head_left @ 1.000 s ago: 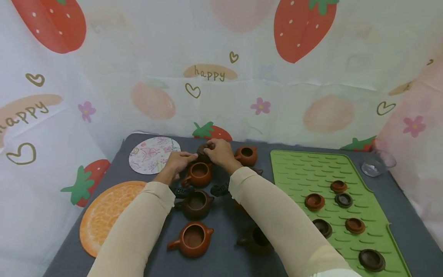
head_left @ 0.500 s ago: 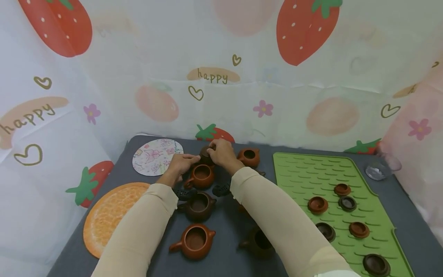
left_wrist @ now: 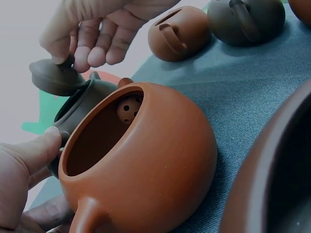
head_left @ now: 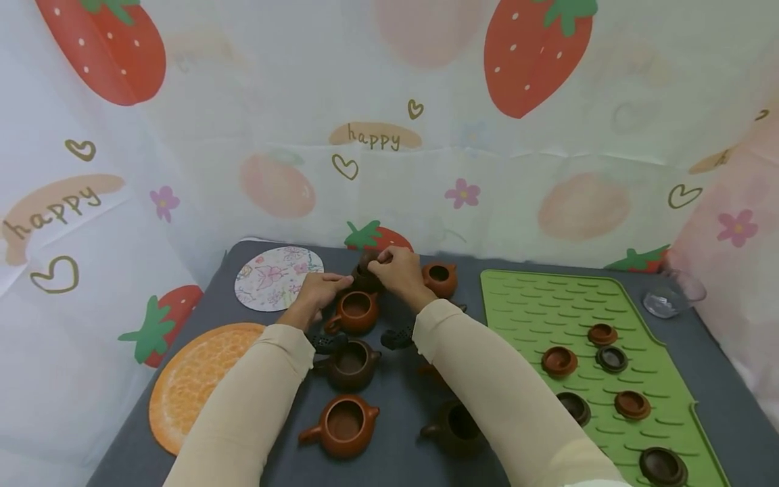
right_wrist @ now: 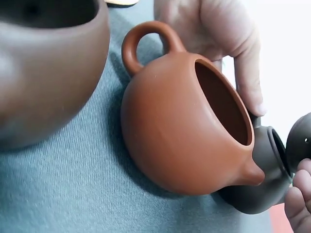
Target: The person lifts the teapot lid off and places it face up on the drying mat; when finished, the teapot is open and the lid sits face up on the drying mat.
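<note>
At the far end of the left row stands a small dark teapot (left_wrist: 102, 97). My left hand (head_left: 318, 295) holds it at the handle side, the thumb near the rim. My right hand (head_left: 398, 274) pinches a dark lid (left_wrist: 54, 77) by its knob. In the left wrist view the lid hangs tilted at the mouth of the dark teapot, its lower edge close to the rim; whether they touch I cannot tell. An open reddish-brown teapot (head_left: 357, 312) stands just in front, and part of the left hand is hidden behind it in the left wrist view.
Nearer lie a dark teapot (head_left: 351, 365) and an orange-brown teapot (head_left: 343, 426). The right row, partly under my right arm, includes a reddish teapot (head_left: 440, 279) and a dark teapot (head_left: 456, 433). Several lids lie on a green mat (head_left: 529, 304). A glass cup (head_left: 663, 301) stands far right.
My right hand has shifted slightly to the right with the dark lid. My left hand keeps its place at the dark teapot. The head view has tilted a little.
</note>
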### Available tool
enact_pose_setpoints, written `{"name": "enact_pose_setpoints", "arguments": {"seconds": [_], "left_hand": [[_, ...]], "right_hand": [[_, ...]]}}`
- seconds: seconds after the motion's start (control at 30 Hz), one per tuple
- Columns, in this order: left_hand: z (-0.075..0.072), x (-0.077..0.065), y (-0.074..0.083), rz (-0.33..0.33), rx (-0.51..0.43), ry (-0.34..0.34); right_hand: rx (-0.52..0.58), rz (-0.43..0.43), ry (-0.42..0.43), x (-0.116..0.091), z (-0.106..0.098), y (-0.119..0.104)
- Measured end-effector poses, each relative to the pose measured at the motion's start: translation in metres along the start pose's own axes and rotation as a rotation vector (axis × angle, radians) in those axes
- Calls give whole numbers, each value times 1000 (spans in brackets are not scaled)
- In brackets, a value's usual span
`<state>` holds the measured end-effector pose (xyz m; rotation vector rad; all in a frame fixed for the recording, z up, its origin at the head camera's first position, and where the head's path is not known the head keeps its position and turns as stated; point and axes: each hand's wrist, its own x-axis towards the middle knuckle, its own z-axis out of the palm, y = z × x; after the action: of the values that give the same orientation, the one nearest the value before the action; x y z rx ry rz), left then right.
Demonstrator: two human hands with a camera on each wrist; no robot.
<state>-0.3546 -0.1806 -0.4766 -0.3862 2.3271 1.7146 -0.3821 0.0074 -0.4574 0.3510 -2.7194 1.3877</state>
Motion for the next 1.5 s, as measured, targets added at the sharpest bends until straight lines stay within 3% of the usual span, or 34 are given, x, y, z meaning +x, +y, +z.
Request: {"name": "enact_pose_setpoints", "arguments": {"seconds": [0.23,0.4,0.77,1.07,1.5], "left_hand": [[1,1,0,13,3,4],[1,2,-1,20,-11,10],[1,2,-2,12,-28,7],[2,3,-2,16,-27,8],[0,4,0,-19,-41,-2]], "right_hand": [[307,125,17,-4,3,9],[554,128,-36,-5,3,13],[786,196,-143,-6,2,12],[783,232,-172,-8,-8,6],[715,158,-234,-16,-44,5]]}}
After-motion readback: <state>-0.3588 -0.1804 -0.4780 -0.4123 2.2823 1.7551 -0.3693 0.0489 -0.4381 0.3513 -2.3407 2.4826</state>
